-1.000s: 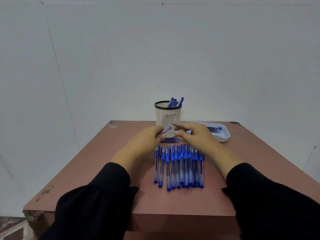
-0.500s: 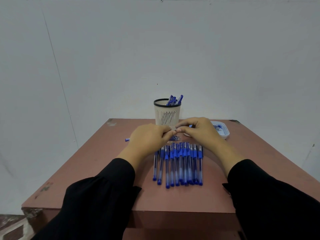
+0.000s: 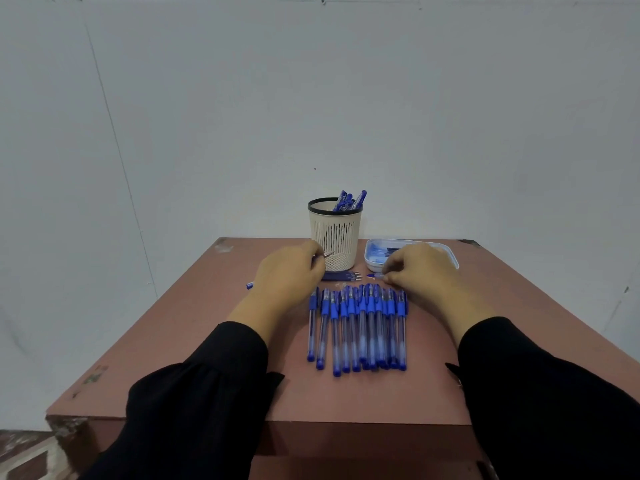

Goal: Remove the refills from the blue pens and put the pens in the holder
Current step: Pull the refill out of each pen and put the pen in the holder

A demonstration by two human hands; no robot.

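Beside holder [image 3: 335, 237], hands [image 3: 289, 271] grip pen parts.

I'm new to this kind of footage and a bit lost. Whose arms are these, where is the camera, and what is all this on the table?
There is no machine here: a person in black sleeves works with bare hands, and a camera worn on the head looks forward and down. On the brown table lies a row of blue pens. Behind it stand a slotted pen holder with some pens already in it and a white tray. A few loose refills lie before the holder. The left hand holds a pen whose tip points at the holder. The right hand pinches a small blue piece; what it is I cannot tell.
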